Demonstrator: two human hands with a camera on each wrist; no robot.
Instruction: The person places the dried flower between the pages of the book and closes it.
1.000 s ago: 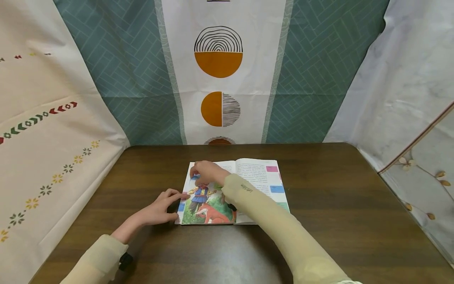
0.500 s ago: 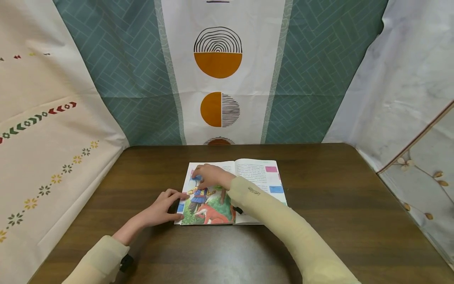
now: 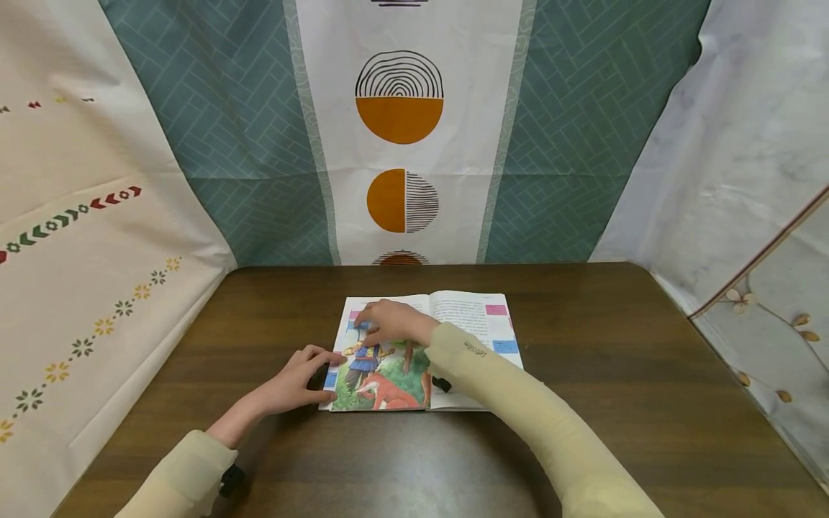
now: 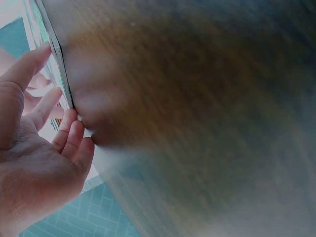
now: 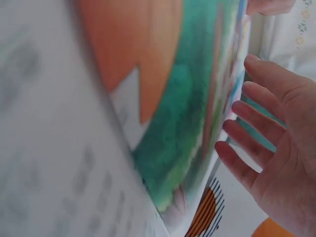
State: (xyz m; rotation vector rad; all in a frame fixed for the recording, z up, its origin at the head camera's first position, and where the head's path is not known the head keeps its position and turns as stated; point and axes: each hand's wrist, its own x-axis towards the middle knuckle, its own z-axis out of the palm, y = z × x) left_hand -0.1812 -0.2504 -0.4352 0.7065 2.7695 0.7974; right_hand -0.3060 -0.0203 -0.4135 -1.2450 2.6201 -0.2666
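Note:
An open book (image 3: 382, 392) lies on the brown table, its left page showing a figure in blue and a red fox. Printed text fills the upper part of its right page (image 3: 460, 316). My left hand (image 3: 294, 381) rests at the book's left edge, thumb and fingertips on the page margin and the other fingers beside the edge. Across the upper left page reaches my right hand (image 3: 396, 321), its fingertips on or just over the paper. In the right wrist view the right hand (image 5: 276, 133) has its fingers spread and extended, holding nothing.
The brown wooden table (image 3: 622, 360) extends around the book on all sides. Behind it hangs a green and white patterned cloth (image 3: 414, 216). Light cloths border the left (image 3: 129, 237) and right (image 3: 732, 216) sides.
My right hand has slid slightly right and down over the left page, uncovering more of the picture and the pink tab at upper left. My left hand stays almost where it was.

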